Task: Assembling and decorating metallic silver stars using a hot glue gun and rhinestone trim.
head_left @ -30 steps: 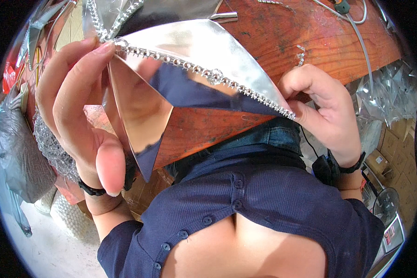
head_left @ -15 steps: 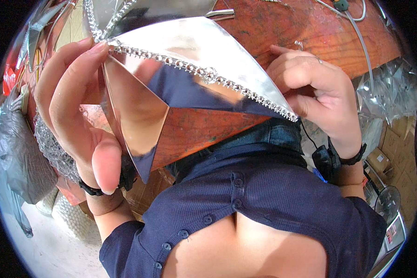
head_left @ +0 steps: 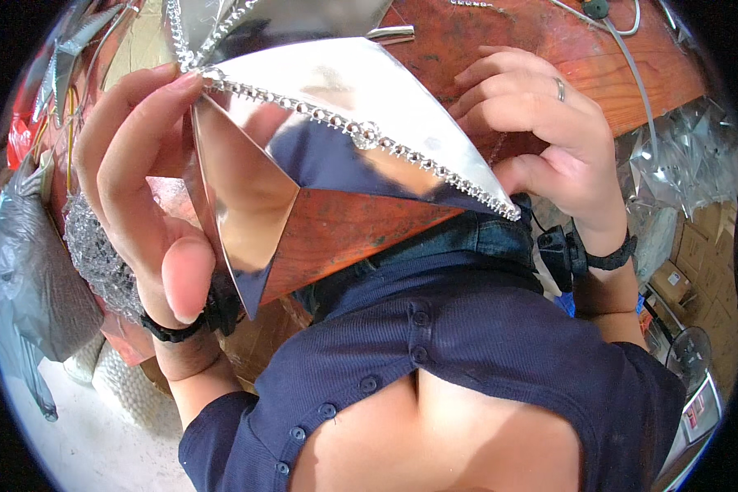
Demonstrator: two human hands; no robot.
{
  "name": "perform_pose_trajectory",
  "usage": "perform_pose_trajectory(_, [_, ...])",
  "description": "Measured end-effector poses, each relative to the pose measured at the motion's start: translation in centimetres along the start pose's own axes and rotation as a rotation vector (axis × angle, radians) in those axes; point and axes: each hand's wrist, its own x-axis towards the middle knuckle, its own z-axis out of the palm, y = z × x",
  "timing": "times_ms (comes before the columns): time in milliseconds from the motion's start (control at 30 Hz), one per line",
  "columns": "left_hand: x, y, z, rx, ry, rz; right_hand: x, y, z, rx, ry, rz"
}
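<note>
My left hand (head_left: 131, 172) holds a shiny, mirror-like silver star (head_left: 246, 189) with folded, pointed arms. Two of its fingertips press near the star's centre, and the thumb sticks out apart from it. A rhinestone chain (head_left: 332, 120) runs along the ridge of the arm that points right, with a larger round stone midway. More chain (head_left: 177, 33) lines the ridges at the upper left. Beside the right-hand tip is my right hand (head_left: 549, 123), fingers loosely bent and spread, thumb close to the star's edge. A thin strand shows faintly between its thumb and fingers; whether the hand holds it I cannot tell.
Beneath the star is a reddish-brown wooden table (head_left: 541, 41). A grey cable (head_left: 631, 74) crosses its far right. Clear plastic packaging (head_left: 689, 156) sits at the right, near cardboard boxes (head_left: 713, 238). Grey plastic bags (head_left: 45, 262) hang at the left.
My right hand has drawn slightly back from the star's tip, and its fingers have spread and risen. The star and my left hand have shifted only a little.
</note>
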Motion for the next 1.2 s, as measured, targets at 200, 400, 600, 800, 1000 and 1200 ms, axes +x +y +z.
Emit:
perform_pose_trajectory(200, [0.4, -0.4, -0.2, 0.042, -0.033, 0.077, 0.8, 0.3, -0.8, -0.275, 0.017, -0.171])
perform_pose_trajectory(400, [0.2, 0.1, 0.8, -0.019, 0.083, 0.004, 2.0, -0.4, -1.1, -0.439, -0.031, -0.254])
perform_pose_trajectory(600, [0.9, -1.1, 0.2, 0.263, 0.060, 0.210, 2.7, -0.6, -2.4, -0.644, 0.009, -0.263])
perform_pose_trajectory(800, [1.6, 1.1, -1.3, -0.097, -0.061, -0.156, 1.6, -0.3, -4.1, -0.804, 0.202, -0.102])
perform_pose_trajectory(1000, [3.8, 2.7, -2.9, -0.207, -0.224, -0.362, -0.6, 0.3, -4.7, -0.424, 0.525, 0.062])
perform_pose_trajectory(1200, [4.1, 1.0, -3.1, -0.716, -0.195, -0.558, -1.3, 0.4, -4.6, -0.346, 0.534, 0.081])
